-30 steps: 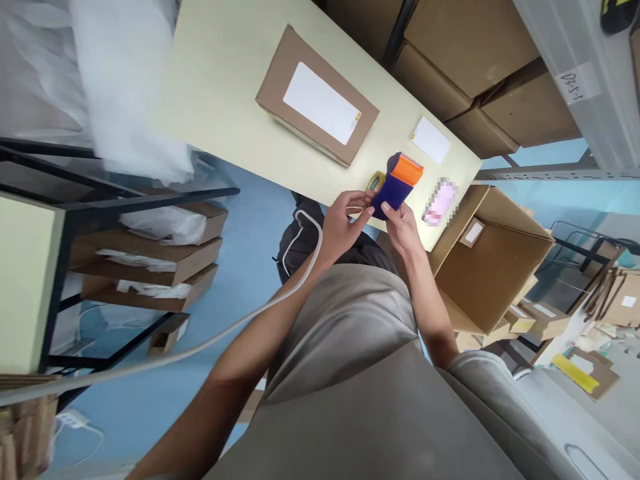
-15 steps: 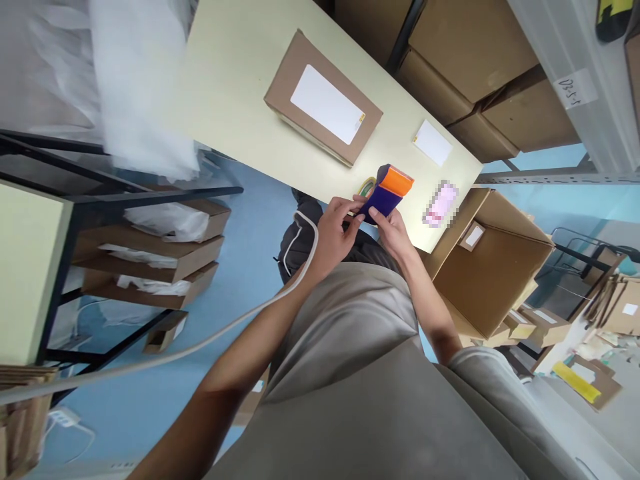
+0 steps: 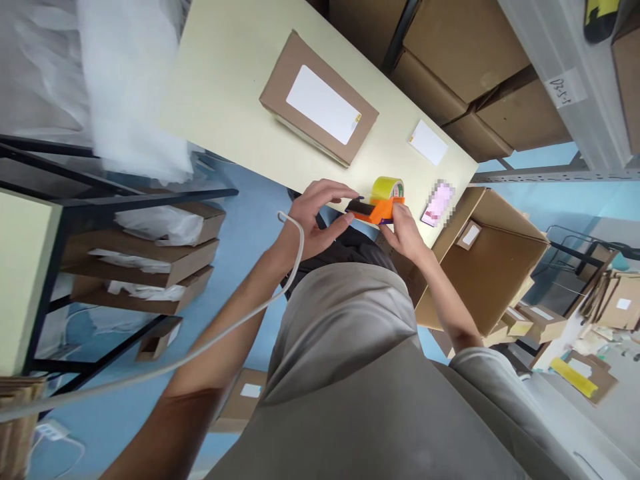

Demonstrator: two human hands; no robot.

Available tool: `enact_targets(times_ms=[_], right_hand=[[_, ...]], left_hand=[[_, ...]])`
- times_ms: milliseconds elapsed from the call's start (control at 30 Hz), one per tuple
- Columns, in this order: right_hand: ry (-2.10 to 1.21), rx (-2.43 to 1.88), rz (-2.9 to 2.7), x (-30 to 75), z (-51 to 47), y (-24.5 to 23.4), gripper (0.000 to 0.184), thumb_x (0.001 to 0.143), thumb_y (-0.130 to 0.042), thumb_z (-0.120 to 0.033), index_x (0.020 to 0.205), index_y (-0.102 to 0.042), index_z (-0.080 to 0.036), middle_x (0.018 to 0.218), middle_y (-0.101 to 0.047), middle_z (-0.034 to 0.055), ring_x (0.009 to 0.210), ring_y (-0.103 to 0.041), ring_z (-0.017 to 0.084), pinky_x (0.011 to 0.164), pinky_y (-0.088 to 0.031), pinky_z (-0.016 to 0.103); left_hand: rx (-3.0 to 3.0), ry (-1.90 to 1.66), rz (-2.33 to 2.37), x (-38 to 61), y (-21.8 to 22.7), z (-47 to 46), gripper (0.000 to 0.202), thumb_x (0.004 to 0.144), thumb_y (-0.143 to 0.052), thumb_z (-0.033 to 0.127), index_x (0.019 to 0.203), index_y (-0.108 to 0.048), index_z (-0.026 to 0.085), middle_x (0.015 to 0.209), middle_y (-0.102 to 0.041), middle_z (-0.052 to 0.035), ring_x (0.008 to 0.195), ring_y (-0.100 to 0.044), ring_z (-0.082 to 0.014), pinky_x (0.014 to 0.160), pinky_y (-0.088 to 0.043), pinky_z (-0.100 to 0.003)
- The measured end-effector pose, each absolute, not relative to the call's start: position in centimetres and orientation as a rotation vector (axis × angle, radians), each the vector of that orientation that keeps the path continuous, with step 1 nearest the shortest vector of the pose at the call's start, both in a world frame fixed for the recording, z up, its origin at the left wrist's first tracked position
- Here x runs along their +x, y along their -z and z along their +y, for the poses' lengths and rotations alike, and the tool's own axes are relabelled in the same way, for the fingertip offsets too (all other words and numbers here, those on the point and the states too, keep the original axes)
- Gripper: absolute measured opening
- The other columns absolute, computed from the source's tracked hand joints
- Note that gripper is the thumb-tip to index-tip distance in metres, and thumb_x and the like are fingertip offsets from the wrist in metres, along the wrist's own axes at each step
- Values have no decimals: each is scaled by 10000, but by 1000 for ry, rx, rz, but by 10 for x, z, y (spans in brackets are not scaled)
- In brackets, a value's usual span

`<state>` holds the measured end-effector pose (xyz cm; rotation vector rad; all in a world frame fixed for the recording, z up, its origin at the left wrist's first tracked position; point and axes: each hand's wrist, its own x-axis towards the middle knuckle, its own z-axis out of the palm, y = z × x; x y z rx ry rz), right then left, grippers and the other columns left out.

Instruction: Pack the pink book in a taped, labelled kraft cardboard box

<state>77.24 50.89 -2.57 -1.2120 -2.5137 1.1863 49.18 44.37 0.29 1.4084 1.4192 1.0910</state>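
An orange and purple tape dispenser [image 3: 376, 212] with a dark strip on its left end is held low over the table's near edge. A roll of yellow tape [image 3: 387, 187] sits at its far side; whether the roll is fixed to it I cannot tell. My right hand [image 3: 406, 233] grips the dispenser's right end between thumb and fingers. At its left end my left hand [image 3: 315, 217] is open, thumb and fingers spread around the dark part. Its fingertips are very close to the dispenser; contact is unclear.
On the cream table [image 3: 225, 87] lie a closed cardboard box [image 3: 280, 83] with a white label, a white card [image 3: 429, 142] and a blurred-out phone [image 3: 439, 203]. A large open carton [image 3: 493, 267] stands to the right. A white cable [image 3: 220, 330] crosses my left forearm.
The dispenser has been turned over, so its orange side and dark strip now show instead of the purple face. My left hand has opened and shifted left. More of the yellow tape roll shows.
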Motion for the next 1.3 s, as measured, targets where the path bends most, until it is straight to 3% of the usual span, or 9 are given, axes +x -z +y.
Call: enact_targets(times_ms=[167,400,600,900,1133,1300], right_hand=[[-1008,-1097,-2649,774,510,21,273,1142,-519,-370,1313,-634,-191,1250,-720,210,1249,-655,422,1140,-571,698],[-857,-1028,-2732,769,503,10,284,1124,-508,-293,1359,-615,-177,1290,-721,214,1289,-668,413,1173,-565,700],[-823,-1023,-2751,769,500,2,291,1106,-508,-236,1374,-609,-185,1288,-723,201,1281,-673,414,1162,-556,701],[-737,-958,-2794,759,496,-10,221,1077,-538,-198,1284,-614,-183,1219,-741,178,1180,-695,375,1137,-584,642],[-826,-1039,-2812,748,485,-4,261,1041,-645,-308,1274,-650,-189,1166,-765,158,1206,-701,389,1240,-528,654],[-878,-1089,-2815,743,482,2,304,1094,-652,-410,1313,-664,-199,1196,-780,170,1241,-709,404,1256,-514,674]], left_hand=[[1606,-1102,1458,493,-17,437,272,1101,-664,438,1276,-805,285,1262,-828,-92,1214,-759,-302,1162,-599,-539],[1692,-1074,1467,492,-13,432,247,1067,-666,323,1241,-840,306,1165,-829,-74,1115,-757,-298,1085,-617,-536],[1822,-1173,1484,490,-18,427,195,1044,-672,257,1160,-824,292,1090,-840,-57,980,-766,-263,933,-644,-486],[1772,-1046,1517,478,-23,425,156,1074,-685,342,1157,-807,290,1090,-810,-79,1021,-755,-302,991,-623,-522],[1672,-913,1478,463,5,433,227,1100,-686,485,1153,-757,276,1011,-798,-53,974,-738,-289,979,-616,-488],[1624,-920,1480,462,20,428,188,1081,-683,442,1028,-774,287,995,-776,-63,963,-734,-297,951,-623,-483]])
